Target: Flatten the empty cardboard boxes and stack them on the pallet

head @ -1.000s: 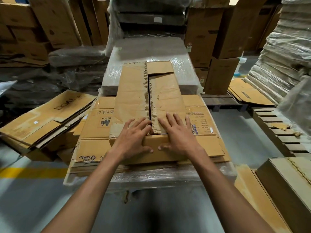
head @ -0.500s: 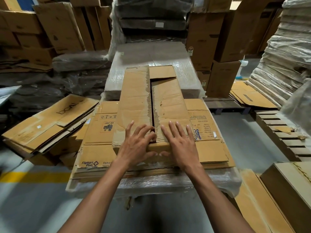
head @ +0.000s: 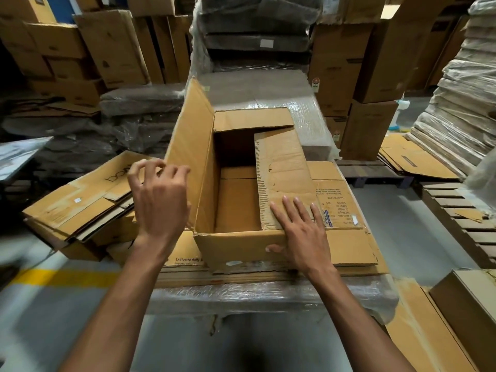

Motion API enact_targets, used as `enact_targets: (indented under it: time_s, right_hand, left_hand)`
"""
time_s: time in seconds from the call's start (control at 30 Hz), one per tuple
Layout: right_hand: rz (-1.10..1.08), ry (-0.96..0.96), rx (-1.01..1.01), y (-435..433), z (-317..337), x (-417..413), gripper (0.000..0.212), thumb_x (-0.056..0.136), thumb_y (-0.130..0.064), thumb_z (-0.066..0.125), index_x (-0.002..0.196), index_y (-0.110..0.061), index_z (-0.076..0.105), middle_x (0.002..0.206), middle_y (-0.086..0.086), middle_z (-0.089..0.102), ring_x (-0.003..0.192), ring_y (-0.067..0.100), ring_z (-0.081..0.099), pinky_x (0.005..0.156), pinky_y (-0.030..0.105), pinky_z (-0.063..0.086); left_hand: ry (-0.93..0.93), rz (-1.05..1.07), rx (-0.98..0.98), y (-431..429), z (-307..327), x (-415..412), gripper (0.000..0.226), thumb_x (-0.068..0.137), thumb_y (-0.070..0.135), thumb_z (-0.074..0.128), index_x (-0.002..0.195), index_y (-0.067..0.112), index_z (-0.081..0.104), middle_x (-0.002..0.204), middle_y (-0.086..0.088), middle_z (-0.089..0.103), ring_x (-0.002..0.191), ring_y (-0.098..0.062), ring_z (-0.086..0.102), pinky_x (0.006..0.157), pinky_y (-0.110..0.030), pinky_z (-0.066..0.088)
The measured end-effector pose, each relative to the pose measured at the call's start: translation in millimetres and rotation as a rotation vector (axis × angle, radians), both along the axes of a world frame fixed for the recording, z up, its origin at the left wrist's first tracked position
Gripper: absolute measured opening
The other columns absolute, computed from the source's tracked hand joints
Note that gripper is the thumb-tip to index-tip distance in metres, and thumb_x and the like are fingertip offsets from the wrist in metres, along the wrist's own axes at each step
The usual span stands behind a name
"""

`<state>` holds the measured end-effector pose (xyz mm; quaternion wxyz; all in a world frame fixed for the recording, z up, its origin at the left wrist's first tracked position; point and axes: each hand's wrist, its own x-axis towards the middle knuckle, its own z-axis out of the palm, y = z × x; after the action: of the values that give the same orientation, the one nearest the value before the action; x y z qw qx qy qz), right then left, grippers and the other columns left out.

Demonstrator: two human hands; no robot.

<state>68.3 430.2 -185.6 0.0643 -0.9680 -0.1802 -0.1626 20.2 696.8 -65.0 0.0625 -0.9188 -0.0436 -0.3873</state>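
A long brown cardboard box (head: 236, 249) stands open on a stack of flattened boxes (head: 349, 245), which lies on a plastic-wrapped pallet load (head: 268, 296). Its left flap (head: 193, 157) stands raised and the inside looks empty. The right flap (head: 281, 167) lies flat over the opening. My left hand (head: 161, 202) is just outside the raised flap, fingers loosely curled with the tips touching its outer face. My right hand (head: 303, 237) lies flat on the near end of the right flap, with the thumb on the box's front wall.
More flattened boxes (head: 80, 205) are piled at the left. A bare wooden pallet (head: 461, 226) lies to the right, and a closed box (head: 469, 304) sits at the lower right. Tall box stacks and a wrapped load (head: 257, 87) stand behind. A yellow line (head: 67, 277) marks the floor.
Both hands were pressing on the shut flaps. Now the left flap has swung up and the box is open; my left hand moved left with it. My right hand stays on the right flap.
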Motion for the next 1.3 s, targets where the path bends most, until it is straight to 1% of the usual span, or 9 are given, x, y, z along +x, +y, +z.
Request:
enact_targets:
  time_s: [0.27,0.37,0.5,0.6,0.7,0.77,0.9,1.13,1.3]
  right_hand:
    - [-0.007,-0.008,0.001,-1,-1,0,0.113,0.072,-0.075,0.07,0.162,-0.037,0.014,0.168,0.003,0.017,0.156,0.026,0.013,0.126,0.053,0.006]
    - [-0.005,-0.016,0.007,0,-1,0,0.114,0.07,-0.076,0.072,0.162,-0.036,0.016,0.168,0.003,0.019,0.156,0.027,0.017,0.126,0.052,0.008]
    - [0.028,0.059,0.014,2,10,-4,0.111,0.073,-0.082,0.061,0.162,-0.037,0.014,0.17,0.0,0.009,0.157,0.023,0.008,0.126,0.051,-0.002]
    - [0.122,0.1,0.228,25,33,-8,0.079,0.09,-0.075,0.039,0.155,-0.031,0.038,0.165,-0.004,0.03,0.154,0.013,0.019,0.127,0.048,-0.004]
    - [0.24,0.163,0.329,85,53,-5,0.055,0.101,-0.06,0.042,0.137,-0.022,0.061,0.143,-0.001,0.059,0.138,0.015,0.046,0.124,0.043,0.023]
    - [0.21,0.32,0.402,132,66,2,0.048,0.103,-0.055,0.042,0.118,-0.018,0.069,0.118,0.005,0.072,0.11,0.023,0.064,0.102,0.045,0.05]
    - [0.063,0.66,0.566,192,65,30,0.051,0.101,-0.054,0.051,0.104,-0.008,0.072,0.103,0.011,0.07,0.093,0.029,0.067,0.083,0.04,0.055]
    - [0.028,0.58,0.436,213,74,47,0.022,0.098,-0.017,0.058,0.077,-0.01,0.061,0.1,0.011,0.073,0.087,0.03,0.07,0.081,0.046,0.061]
    - [0.095,0.473,0.293,200,131,63,0.01,0.096,-0.019,0.061,0.095,-0.01,0.064,0.102,0.006,0.07,0.087,0.025,0.068,0.083,0.044,0.059]
  left_hand:
    - [0.583,0.229,-0.359,19,-63,22,0.066,0.101,0.058,0.04,0.147,0.011,0.044,0.148,-0.01,0.051,0.142,-0.039,0.034,0.115,-0.064,0.015]
    - [0.687,0.18,-0.669,18,-85,31,0.082,0.096,0.065,0.046,0.154,0.009,0.03,0.15,-0.015,0.048,0.135,-0.041,0.045,0.112,-0.065,0.033]
    - [0.68,0.049,-0.965,8,-85,31,0.063,0.104,0.033,0.053,0.157,0.01,0.029,0.14,-0.016,0.056,0.11,-0.027,0.063,0.09,-0.042,0.055]
    - [0.629,0.006,-1.036,7,-89,33,0.031,0.105,0.026,0.048,0.131,0.012,0.058,0.123,-0.013,0.065,0.106,-0.029,0.062,0.096,-0.047,0.052]
    - [0.583,-0.036,-1.092,6,-90,34,0.019,0.104,0.025,0.05,0.107,0.015,0.066,0.103,-0.007,0.068,0.097,-0.028,0.063,0.09,-0.044,0.053]
    - [0.546,-0.059,-1.111,7,-88,31,0.021,0.103,0.028,0.051,0.107,0.017,0.069,0.098,-0.005,0.068,0.095,-0.028,0.062,0.087,-0.042,0.052]
    - [0.556,-0.222,-1.293,21,-102,19,0.038,0.092,0.051,0.057,0.117,0.024,0.068,0.104,-0.002,0.074,0.097,-0.023,0.068,0.088,-0.046,0.057]
    - [0.531,-0.562,-1.637,44,-126,6,0.093,0.068,0.088,0.059,0.142,0.031,0.057,0.137,0.007,0.064,0.123,-0.011,0.061,0.102,-0.036,0.048]
    - [0.362,-0.493,-1.577,40,-105,36,0.032,0.1,0.049,0.056,0.125,0.03,0.063,0.12,0.004,0.069,0.111,-0.021,0.068,0.093,-0.038,0.055]
